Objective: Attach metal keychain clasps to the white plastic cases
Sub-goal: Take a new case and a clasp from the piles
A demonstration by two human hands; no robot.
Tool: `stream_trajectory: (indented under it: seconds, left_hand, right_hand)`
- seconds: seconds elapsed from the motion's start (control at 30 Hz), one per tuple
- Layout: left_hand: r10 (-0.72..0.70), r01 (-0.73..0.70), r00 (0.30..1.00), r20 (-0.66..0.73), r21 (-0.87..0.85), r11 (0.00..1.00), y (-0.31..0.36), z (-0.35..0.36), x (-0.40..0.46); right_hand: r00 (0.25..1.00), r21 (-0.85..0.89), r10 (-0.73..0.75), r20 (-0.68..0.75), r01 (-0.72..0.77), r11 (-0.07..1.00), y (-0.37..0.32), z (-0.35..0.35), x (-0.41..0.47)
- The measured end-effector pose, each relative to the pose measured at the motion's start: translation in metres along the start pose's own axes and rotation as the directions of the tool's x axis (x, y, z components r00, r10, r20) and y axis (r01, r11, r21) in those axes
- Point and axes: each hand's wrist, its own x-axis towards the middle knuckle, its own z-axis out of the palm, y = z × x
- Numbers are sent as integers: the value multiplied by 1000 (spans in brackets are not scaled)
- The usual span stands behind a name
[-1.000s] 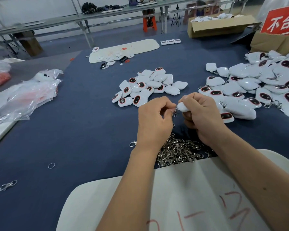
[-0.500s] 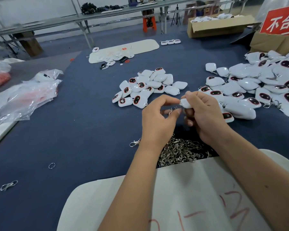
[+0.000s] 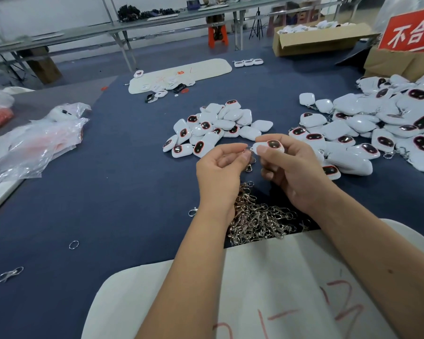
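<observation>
My right hand holds a white plastic case with a dark red-rimmed oval window, pinched between thumb and fingers above the blue table. My left hand pinches a metal keychain clasp at the case's left end; the clasp dangles below my fingertips. A heap of loose metal clasps lies on the cloth just under both wrists. A small pile of white cases sits beyond my hands, and a larger pile of cases with clasps on them spreads to the right.
A white board with red marks lies under my forearms. Clear plastic bags sit at the left. Loose rings and a stray clasp lie on the cloth. Cardboard boxes and a red sign stand at the back right.
My right hand has turned the case so its dark window faces up. My left hand has opened away a little, still pinching the clasp at the case's end.
</observation>
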Motion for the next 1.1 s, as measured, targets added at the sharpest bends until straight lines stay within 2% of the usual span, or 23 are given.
stream_trajectory:
  seconds: [0.13,0.27,0.4,0.5,0.57,0.77,0.87,0.97,1.1]
  left_hand:
    - [-14,15,1000,9,-16,1000,0,-2,2]
    - [28,-31,996,79,35,999,0,-7,6]
    - [70,-95,979,191,125,988,2,-12,7]
    - [82,-116,971,224,140,983,4,-13,7]
    - [79,-103,975,207,111,988,3,-11,5]
    - [-57,58,989,137,-2,998,1,-5,2]
    - [-93,102,989,116,-78,992,4,-6,3]
    - [-84,93,993,77,-122,988,6,-5,4]
    - [-13,14,1000,11,-95,995,4,-2,1]
  right_hand:
    - [1000,24,6,21,-7,1000,-1,0,-1]
    - [1000,69,5,24,-7,998,-2,1,-1]
    - [1000,17,10,-14,-10,1000,-1,2,0]
    - [1000,-25,2,-30,-3,1000,-1,3,-1]
    - [1000,-24,-9,-26,9,1000,-1,3,-1]
    - [987,53,-134,91,129,990,0,2,-3]
    - [983,19,-140,120,138,990,0,1,-4]
    - [984,-48,-138,115,145,988,1,1,-4]
    - [986,-72,-145,85,151,986,3,1,-3]
